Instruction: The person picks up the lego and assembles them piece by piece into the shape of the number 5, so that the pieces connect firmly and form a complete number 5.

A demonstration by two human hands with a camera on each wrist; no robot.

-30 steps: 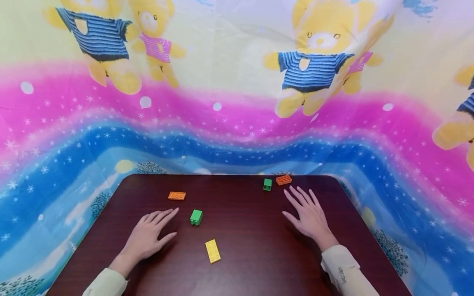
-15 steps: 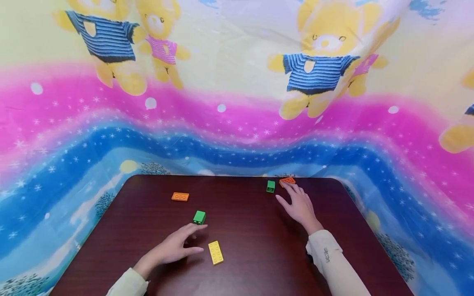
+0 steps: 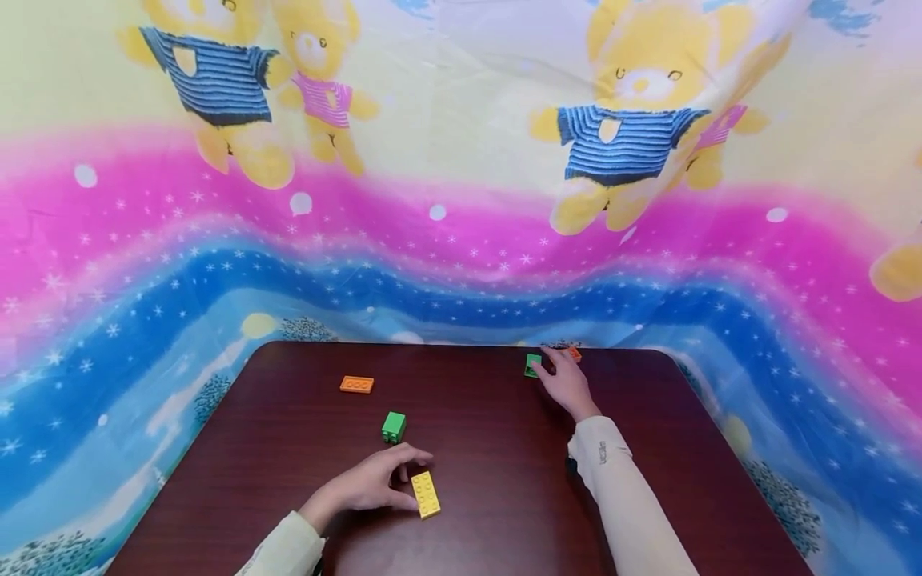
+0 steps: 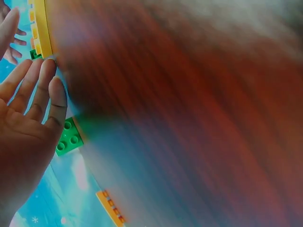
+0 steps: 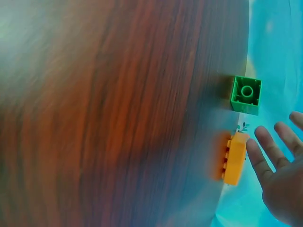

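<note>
My left hand (image 3: 370, 480) reaches over the table beside a yellow toy building brick (image 3: 426, 494), thumb at the brick's left edge and fingers just beyond it. In the left wrist view its fingers are extended, close to the yellow brick (image 4: 43, 30). A green brick (image 3: 394, 427) lies just beyond that hand. At the far right, my right hand (image 3: 569, 390) hovers by another green brick (image 3: 531, 364), its thumb overlapping it, and partly hides an orange brick (image 3: 575, 353). The right wrist view shows straight fingers and the green brick's hollow underside (image 5: 246, 92).
A flat orange brick (image 3: 357, 385) lies at the back left of the dark wooden table (image 3: 475, 448). A cloth printed with bears (image 3: 461, 240) hangs behind the table's far edge and around its sides.
My left hand has moved right, past the nearer green brick to the yellow one. The right hand has moved left and forward, from near the orange brick to the far green brick.
</note>
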